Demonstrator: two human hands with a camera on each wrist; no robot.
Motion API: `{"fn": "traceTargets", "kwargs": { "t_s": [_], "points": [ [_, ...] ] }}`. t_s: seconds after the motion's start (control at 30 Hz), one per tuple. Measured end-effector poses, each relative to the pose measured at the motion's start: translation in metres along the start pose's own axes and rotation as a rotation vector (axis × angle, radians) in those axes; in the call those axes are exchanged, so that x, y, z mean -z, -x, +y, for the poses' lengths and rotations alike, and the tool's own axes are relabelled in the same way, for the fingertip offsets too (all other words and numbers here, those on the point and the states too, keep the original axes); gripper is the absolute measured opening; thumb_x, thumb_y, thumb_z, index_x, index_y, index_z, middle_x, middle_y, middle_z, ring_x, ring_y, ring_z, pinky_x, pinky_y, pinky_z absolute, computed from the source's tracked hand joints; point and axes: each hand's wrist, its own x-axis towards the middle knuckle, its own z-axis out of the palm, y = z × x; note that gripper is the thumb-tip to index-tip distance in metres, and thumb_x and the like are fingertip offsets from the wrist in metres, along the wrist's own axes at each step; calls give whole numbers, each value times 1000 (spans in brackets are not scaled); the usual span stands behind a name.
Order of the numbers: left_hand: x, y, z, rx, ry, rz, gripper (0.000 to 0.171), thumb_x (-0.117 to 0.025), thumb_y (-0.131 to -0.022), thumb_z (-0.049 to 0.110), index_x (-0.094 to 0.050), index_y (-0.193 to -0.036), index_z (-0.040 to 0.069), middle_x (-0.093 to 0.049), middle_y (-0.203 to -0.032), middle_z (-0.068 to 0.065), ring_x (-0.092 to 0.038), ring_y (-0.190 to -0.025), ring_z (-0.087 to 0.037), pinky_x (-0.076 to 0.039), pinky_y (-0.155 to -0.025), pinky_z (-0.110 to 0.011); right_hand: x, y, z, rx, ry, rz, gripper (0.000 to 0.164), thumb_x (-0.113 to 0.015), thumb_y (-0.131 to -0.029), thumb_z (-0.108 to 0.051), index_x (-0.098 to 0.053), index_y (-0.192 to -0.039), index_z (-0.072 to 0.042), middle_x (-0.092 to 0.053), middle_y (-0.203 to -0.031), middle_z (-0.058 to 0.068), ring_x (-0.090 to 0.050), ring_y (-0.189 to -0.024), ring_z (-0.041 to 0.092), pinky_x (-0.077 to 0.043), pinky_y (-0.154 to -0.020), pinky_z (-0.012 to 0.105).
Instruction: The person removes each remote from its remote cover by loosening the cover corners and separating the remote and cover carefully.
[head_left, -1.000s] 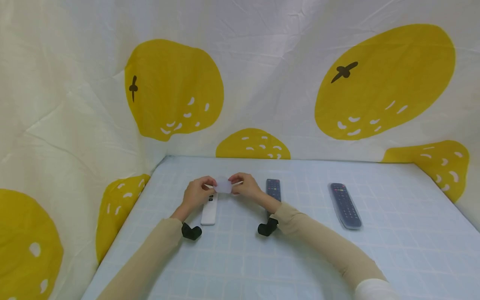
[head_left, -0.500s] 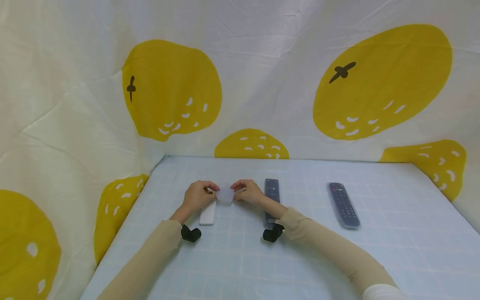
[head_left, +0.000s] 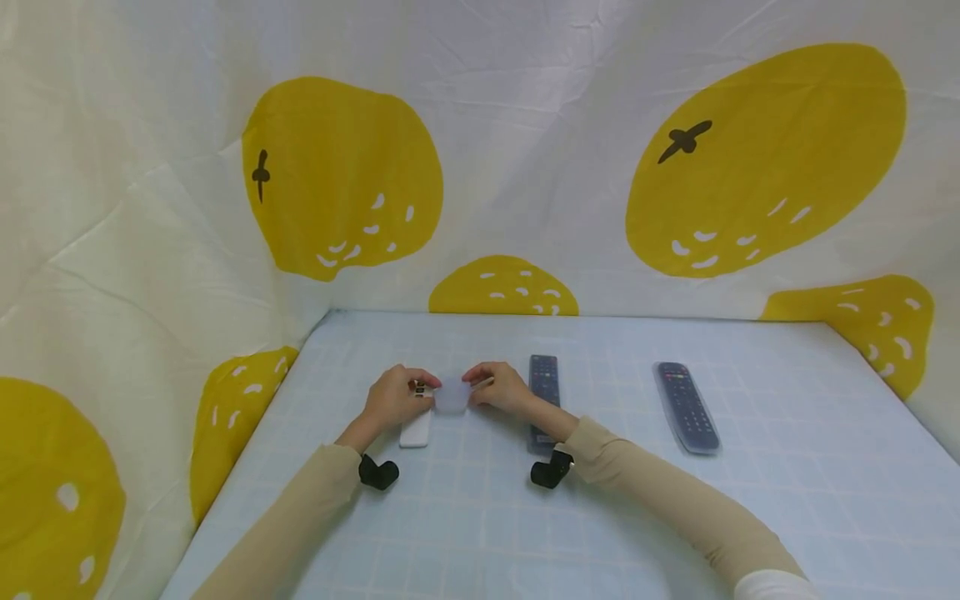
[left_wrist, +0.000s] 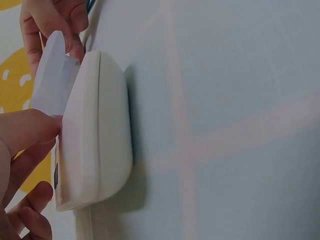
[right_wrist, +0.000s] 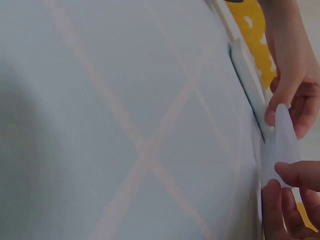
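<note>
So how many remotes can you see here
3: the white remote at the left hand, the dark remote partly behind the right arm, the far-right dark remote.

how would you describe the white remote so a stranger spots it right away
On the pale blue table, find the left hand. The white remote lies there, partly hidden by that hand in the head view, just left of the translucent piece. It alone is white: the middle remote and right remote are dark.
</note>
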Motion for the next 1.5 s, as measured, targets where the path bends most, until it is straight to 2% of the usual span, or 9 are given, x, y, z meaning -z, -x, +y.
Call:
{"fn": "traceTargets", "kwargs": {
  "t_s": [0.23,0.43,0.6,0.77,0.97,1.17,1.5],
  "points": [
    [3,-1,-7,20,-25,-23,20,-77,-77,18,-75,-97,23,-69,-93,3,-54,-83,-16,-42,-68,-28,-3,1,0,26,47,-26,27,-65,-82,3,-68,-108,-2,-67,-109,15,-59,-81,15,-53,-70,24],
    [3,7,-3,31,-27,-9,30,-80,-75,21,-73,-103,22,-71,-104,1,-57,-88,-18,-45,-73,-31,-4,0,2,46,56,-43,28,-64,-81,4,-68,-108,-3,-66,-113,15,-61,-82,15,-53,-69,23],
    [0,15,1,44,-33,15,37,-81,-72,24,-71,-108,20,-69,-102,-1,-54,-87,-18,-43,-69,-29,-4,2,4,53,42,-32,29,-65,-80,5,-68,-108,-2,-67,-112,16,-61,-81,15,-53,-68,22],
    [2,20,2,56,-63,36,37,-80,-72,22,-71,-108,20,-70,-102,2,-55,-87,-17,-44,-70,-30,-6,6,1,56,11,-30,30,-65,-80,5,-68,-109,0,-66,-113,18,-61,-79,14,-52,-66,22],
    [5,21,1,37,-92,28,36,-78,-74,18,-70,-109,21,-71,-106,3,-59,-91,-18,-49,-76,-36,-8,9,-1,26,-27,1,30,-65,-81,5,-68,-110,0,-66,-113,18,-63,-81,15,-52,-62,22],
    [7,20,0,48,-106,14,34,-78,-75,17,-70,-109,22,-71,-108,3,-61,-96,-20,-52,-82,-41,-8,10,1,27,-24,20,27,-65,-83,4,-68,-109,-1,-67,-114,18,-66,-88,21,-54,-65,23],
    [10,20,1,83,-89,-15,34,-76,-77,14,-70,-110,20,-70,-110,1,-62,-100,-23,-52,-87,-45,-11,12,-2,38,-41,-15,28,-66,-83,4,-66,-111,1,-66,-115,19,-64,-88,19,-55,-65,24]
  ]
}}
